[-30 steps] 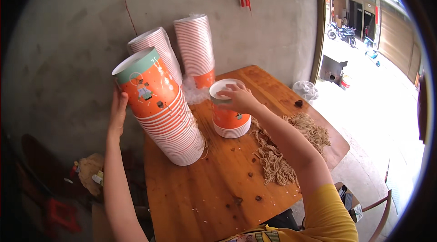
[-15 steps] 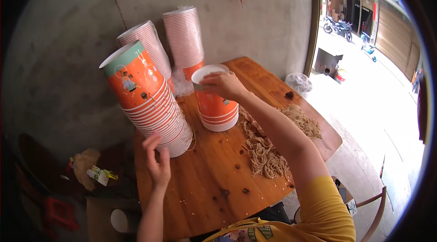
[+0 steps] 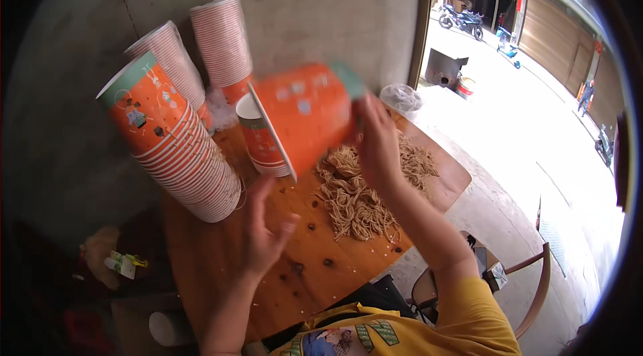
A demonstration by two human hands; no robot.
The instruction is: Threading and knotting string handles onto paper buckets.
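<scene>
My right hand (image 3: pixel 376 135) grips an orange paper bucket (image 3: pixel 305 115) by its green-banded narrow end. The bucket is tipped on its side in the air, blurred by motion, with its white-rimmed wide end toward the lower left. Below that rim, my left hand (image 3: pixel 264 239) is open, fingers apart, holding nothing. Behind the raised bucket and partly covered by it, a short stack of the same buckets (image 3: pixel 258 141) stands upside down on the wooden table (image 3: pixel 281 289). A pile of tan cords (image 3: pixel 362 198) lies beneath and beside my right hand.
A tall, leaning stack of orange buckets (image 3: pixel 181 162) is at the table's left. Behind it are two plastic-wrapped bucket stacks (image 3: pixel 221 41) near the grey wall. A clear plastic bag (image 3: pixel 400 97) lies past the far right edge; a wooden chair (image 3: pixel 536 289) stands lower right.
My right hand has lifted a bucket off the middle stack and tipped it sideways. My left hand has moved right, closer to it. The whole view has shifted toward the right.
</scene>
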